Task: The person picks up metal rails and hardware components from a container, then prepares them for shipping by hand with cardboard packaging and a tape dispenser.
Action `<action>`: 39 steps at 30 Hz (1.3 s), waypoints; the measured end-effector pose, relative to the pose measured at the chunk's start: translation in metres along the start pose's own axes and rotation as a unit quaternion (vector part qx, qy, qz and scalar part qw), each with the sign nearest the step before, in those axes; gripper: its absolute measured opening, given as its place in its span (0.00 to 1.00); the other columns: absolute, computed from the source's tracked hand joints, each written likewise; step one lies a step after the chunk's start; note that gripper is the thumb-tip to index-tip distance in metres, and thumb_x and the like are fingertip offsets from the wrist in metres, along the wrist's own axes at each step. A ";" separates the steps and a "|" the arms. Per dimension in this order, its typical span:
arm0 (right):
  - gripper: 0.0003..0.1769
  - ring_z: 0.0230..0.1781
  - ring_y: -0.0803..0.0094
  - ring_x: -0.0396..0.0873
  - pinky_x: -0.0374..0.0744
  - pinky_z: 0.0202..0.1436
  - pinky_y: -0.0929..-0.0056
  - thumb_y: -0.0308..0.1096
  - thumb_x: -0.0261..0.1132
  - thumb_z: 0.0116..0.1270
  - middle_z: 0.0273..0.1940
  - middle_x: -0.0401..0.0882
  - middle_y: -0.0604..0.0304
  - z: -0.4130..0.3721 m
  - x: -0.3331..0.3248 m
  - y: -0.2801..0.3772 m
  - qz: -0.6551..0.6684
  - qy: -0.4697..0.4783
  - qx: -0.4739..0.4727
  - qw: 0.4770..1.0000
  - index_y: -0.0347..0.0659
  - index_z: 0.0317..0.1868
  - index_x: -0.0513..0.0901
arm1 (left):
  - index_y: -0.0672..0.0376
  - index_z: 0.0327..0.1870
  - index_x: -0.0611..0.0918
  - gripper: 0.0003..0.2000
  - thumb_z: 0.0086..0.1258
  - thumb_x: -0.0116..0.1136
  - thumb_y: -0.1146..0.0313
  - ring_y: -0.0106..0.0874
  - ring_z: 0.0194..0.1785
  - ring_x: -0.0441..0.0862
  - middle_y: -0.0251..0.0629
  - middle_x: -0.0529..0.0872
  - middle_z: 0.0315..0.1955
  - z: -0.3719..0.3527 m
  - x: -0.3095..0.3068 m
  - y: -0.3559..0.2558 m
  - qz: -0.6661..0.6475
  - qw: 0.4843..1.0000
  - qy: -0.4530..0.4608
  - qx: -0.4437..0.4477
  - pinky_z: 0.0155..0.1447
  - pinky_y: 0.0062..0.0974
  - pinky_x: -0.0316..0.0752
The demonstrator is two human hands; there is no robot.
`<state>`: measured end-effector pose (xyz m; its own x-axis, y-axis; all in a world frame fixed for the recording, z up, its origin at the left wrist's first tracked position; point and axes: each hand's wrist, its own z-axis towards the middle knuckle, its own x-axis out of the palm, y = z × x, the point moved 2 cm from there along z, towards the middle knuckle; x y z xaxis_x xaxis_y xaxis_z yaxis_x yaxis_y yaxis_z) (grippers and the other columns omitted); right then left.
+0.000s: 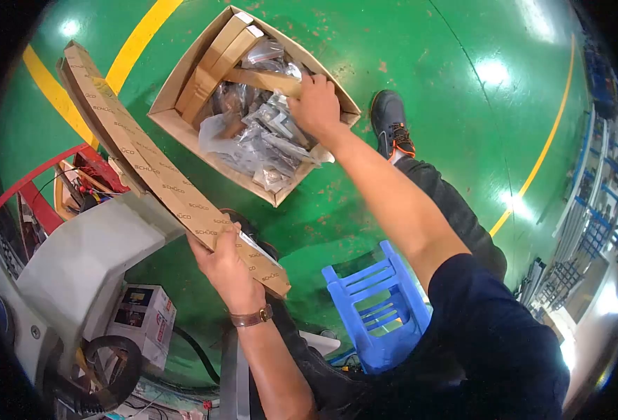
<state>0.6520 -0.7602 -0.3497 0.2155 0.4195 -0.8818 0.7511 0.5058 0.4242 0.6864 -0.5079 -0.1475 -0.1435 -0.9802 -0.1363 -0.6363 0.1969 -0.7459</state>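
Observation:
My left hand (226,269) is closed around the lower end of a long, narrow cardboard box (148,164) printed with "SCHÜCO", which slants up to the left. My right hand (316,106) reaches into an open carton (211,164) on the floor. Its fingers curl over the right end of a small narrow cardboard box (261,79); the fingertips are partly hidden. Around that box lie clear plastic bags (253,150) with metal-looking parts inside. Two more slim cardboard boxes (218,66) lean along the carton's left side.
A blue plastic stool (379,308) stands near my legs, and my shoe (391,122) is right of the carton. At left are a grey machine housing (92,245), a red metal frame (39,196) and a printed box (141,322). Racks with metal profiles (588,210) line the right.

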 end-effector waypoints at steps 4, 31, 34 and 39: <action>0.28 0.53 0.46 0.81 0.82 0.55 0.50 0.47 0.78 0.63 0.52 0.78 0.44 0.001 -0.009 0.004 -0.026 0.035 -0.014 0.999 0.34 0.52 0.81 | 0.66 0.76 0.67 0.30 0.71 0.56 0.77 0.35 0.56 0.82 0.45 0.81 0.58 0.001 0.000 0.000 0.008 1.000 -0.009 -0.002 0.63 0.36 0.77; 0.28 0.63 0.46 0.76 0.76 0.65 0.49 0.45 0.78 0.60 0.55 0.79 0.45 -0.027 -0.061 0.040 0.002 -0.042 -0.186 0.982 0.35 0.55 0.84 | 0.67 0.75 0.68 0.31 0.69 0.57 0.77 0.34 0.50 0.82 0.45 0.82 0.54 0.004 0.003 0.002 -0.017 0.999 -0.029 0.006 0.60 0.35 0.78; 0.30 0.65 0.46 0.75 0.74 0.70 0.53 0.41 0.78 0.58 0.59 0.80 0.43 0.036 -0.049 0.090 0.091 -0.065 -0.302 0.947 0.35 0.58 0.83 | 0.67 0.75 0.68 0.31 0.69 0.57 0.77 0.33 0.49 0.81 0.44 0.82 0.52 0.004 0.001 0.002 0.010 0.999 -0.029 0.015 0.59 0.33 0.78; 0.25 0.66 0.53 0.75 0.67 0.72 0.49 0.36 0.71 0.62 0.56 0.82 0.49 0.107 0.013 0.129 -0.287 -0.066 -0.382 0.876 0.40 0.60 0.83 | 0.67 0.78 0.67 0.32 0.70 0.55 0.80 0.31 0.55 0.79 0.42 0.80 0.56 0.004 0.001 -0.001 -0.014 0.999 -0.026 -0.013 0.63 0.32 0.76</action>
<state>0.8183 -0.7707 -0.3284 0.0465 -0.1350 -0.9897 0.1343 0.9827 -0.1277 0.6900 -0.5092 -0.1501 -0.0854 -0.9850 -0.1501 -0.6592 0.1689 -0.7328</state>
